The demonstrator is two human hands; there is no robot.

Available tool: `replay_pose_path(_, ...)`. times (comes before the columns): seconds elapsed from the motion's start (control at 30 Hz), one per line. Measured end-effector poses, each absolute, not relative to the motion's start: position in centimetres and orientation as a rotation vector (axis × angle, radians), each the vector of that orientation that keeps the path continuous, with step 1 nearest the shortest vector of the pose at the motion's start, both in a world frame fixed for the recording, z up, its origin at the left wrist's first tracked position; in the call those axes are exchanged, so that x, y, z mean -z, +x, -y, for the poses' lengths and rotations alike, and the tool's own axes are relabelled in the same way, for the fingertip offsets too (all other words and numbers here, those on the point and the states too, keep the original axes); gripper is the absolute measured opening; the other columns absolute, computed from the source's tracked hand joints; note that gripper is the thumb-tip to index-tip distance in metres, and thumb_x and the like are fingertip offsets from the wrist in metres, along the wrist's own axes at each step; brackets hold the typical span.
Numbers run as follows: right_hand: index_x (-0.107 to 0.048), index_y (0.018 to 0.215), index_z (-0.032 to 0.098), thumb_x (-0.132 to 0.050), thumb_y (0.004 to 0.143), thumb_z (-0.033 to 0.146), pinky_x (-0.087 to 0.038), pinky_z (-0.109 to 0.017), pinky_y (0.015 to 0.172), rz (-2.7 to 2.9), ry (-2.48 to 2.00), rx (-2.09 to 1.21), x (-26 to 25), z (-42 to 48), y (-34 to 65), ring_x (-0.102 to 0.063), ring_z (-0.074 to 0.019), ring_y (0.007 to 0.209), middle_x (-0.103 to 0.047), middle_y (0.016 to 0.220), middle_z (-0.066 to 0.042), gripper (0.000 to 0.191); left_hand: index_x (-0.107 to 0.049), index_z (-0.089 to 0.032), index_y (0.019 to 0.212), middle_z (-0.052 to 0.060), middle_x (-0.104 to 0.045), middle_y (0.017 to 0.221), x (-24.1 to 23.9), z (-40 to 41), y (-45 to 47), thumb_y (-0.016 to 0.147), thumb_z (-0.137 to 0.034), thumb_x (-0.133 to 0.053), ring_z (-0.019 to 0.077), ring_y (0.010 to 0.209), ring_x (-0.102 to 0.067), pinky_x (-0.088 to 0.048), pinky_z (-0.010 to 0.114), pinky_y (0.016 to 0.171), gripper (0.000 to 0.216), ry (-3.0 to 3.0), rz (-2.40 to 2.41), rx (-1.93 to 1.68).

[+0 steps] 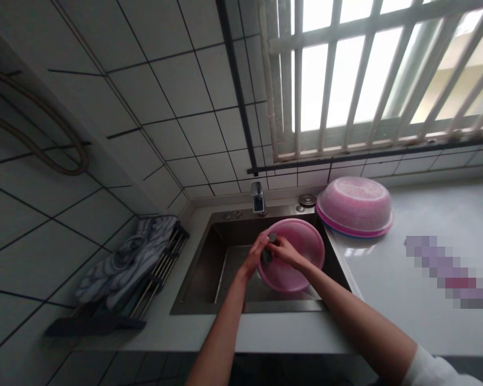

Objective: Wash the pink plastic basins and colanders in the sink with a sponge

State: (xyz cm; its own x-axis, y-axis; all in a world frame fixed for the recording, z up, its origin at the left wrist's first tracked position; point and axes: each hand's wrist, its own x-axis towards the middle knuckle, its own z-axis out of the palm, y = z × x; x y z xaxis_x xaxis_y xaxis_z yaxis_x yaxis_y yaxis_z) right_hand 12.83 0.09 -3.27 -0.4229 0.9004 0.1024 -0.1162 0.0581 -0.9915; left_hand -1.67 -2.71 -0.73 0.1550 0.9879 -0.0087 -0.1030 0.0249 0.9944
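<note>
A pink plastic basin [306, 241] sits in the right half of the steel sink [203, 268]. Over its left side, both hands come together around a small dark grey-green item [272, 238], whose kind I cannot make out. My left hand [257, 253] is closed round it from the left. From the right, the bent fingers of my right hand [285, 252] grip the same item. Parts of it are hidden by the fingers. Behind the hands, the chrome faucet [257, 197] stands at the sink's back rim.
An upturned pink colander [356, 201] rests on the white counter [370, 279] right of the sink. A round metal drain piece [307, 200] lies on the back rim. To the left, a striped grey cloth [132, 254] hangs over a dark rack [156, 279]. A barred window [370, 80] is above.
</note>
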Motion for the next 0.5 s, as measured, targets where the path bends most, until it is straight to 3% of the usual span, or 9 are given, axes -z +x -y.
replay_pose_path(0.1, -0.058, 0.082, 0.015, -0.065, 0.082, 0.053, -0.038, -0.023, 0.053, 1.499, -0.836, -1.504, 2.8, 0.1, 13.0, -0.048, -0.0117, 0.058, -0.057, 0.069, -0.001, 0.038, -0.06, -0.023, 0.139, 0.008, -0.068, 0.132, 0.6, 2.9, -1.6, 0.088, -0.055, -0.065, 0.029, 0.125, -0.061, -0.042, 0.042, 0.111, 0.061, 1.153, -1.051, -1.125)
replay_pose_path(0.2, -0.059, 0.08, 0.015, -0.065, 0.083, 0.047, -0.039, -0.024, 0.053, 1.595, -0.834, -1.536, 2.5, 0.6, 13.3, -0.05, -0.012, 0.057, -0.058, 0.068, -0.001, 0.033, -0.055, -0.025, 0.143, 0.006, -0.075, 0.108, 0.4, 3.2, -1.6, 0.088, -0.058, -0.064, 0.022, 0.088, -0.072, -0.055, 0.037, 0.088, 0.065, 1.1, -1.077, -1.059)
replay_pose_path(0.27, -0.059, 0.077, 0.015, -0.065, 0.082, 0.044, -0.039, -0.024, 0.053, 1.681, -0.832, -1.552, 2.4, 0.8, 13.3, -0.051, -0.0124, 0.056, -0.058, 0.065, -0.001, 0.03, -0.051, -0.025, 0.145, 0.002, -0.074, 0.093, 0.4, 3.3, -1.6, 0.088, -0.06, -0.062, 0.0162, 0.064, -0.067, -0.056, 0.033, 0.072, 0.068, 1.071, -1.083, -1.025)
replay_pose_path(0.33, -0.06, 0.075, 0.015, -0.065, 0.082, 0.042, -0.039, -0.024, 0.052, 1.717, -0.819, -1.555, 2.6, 1.0, 13.1, -0.052, -0.0127, 0.055, -0.059, 0.064, -0.001, 0.028, -0.051, -0.025, 0.146, 0.0, -0.072, 0.084, 0.4, 3.3, -1.7, 0.087, -0.061, -0.062, 0.0142, 0.055, -0.062, -0.054, 0.032, 0.066, 0.07, 1.061, -1.084, -1.023)
replay_pose_path(0.4, -0.06, 0.076, 0.015, -0.064, 0.082, 0.041, -0.04, -0.024, 0.052, 1.683, -0.798, -1.551, 3.1, 0.8, 12.8, -0.053, -0.0128, 0.056, -0.059, 0.066, -0.001, 0.026, -0.055, -0.023, 0.143, 0.001, -0.073, 0.088, 0.5, 3.1, -1.7, 0.087, -0.061, -0.063, 0.0171, 0.064, -0.066, -0.055, 0.034, 0.074, 0.068, 1.076, -1.091, -1.063)
replay_pose_path(0.5, -0.06, 0.08, 0.015, -0.063, 0.08, 0.041, -0.04, -0.023, 0.052, 1.563, -0.815, -1.478, 3.9, 0.2, 12.4, -0.052, -0.0124, 0.057, -0.059, 0.068, -0.001, 0.026, -0.063, -0.022, 0.133, 0.006, -0.073, 0.116, 0.7, 2.9, -1.5, 0.087, -0.059, -0.064, 0.0254, 0.107, -0.068, -0.047, 0.038, 0.103, 0.059, 1.14, -1.119, -1.162)
